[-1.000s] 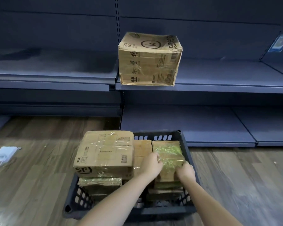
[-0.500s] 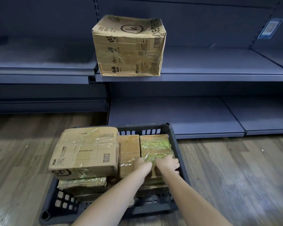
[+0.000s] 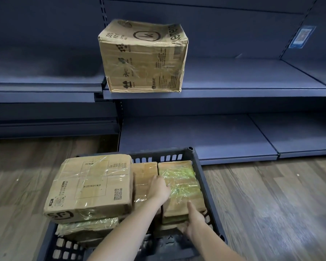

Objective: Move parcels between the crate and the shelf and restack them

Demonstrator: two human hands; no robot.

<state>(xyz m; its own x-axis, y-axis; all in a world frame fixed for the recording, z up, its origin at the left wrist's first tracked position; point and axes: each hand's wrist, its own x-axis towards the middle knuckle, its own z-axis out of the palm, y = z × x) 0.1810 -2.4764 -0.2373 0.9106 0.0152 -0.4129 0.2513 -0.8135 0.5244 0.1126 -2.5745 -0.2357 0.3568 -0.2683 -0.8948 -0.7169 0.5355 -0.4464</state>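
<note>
- Dim indoor light overall; the dark blue shelving point(image 3: 233, 76) soaks it up.
- Dark shadow pooled on the upper left shelf.
- Glare off the clear tape on the boxes in the crate point(image 3: 208, 178); pale sheen on the wood floor point(image 3: 271, 213), lower right.
- Wide-angle bending of shelf edges; slight blur low at the edges.

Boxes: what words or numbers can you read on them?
"SF" on the front of the big box in the crate.
"100" upside down on top of the shelf box.
A circled mark there is unclear.
Small print, barcode, QR code and the blue shelf tag: too small to read.
</note>
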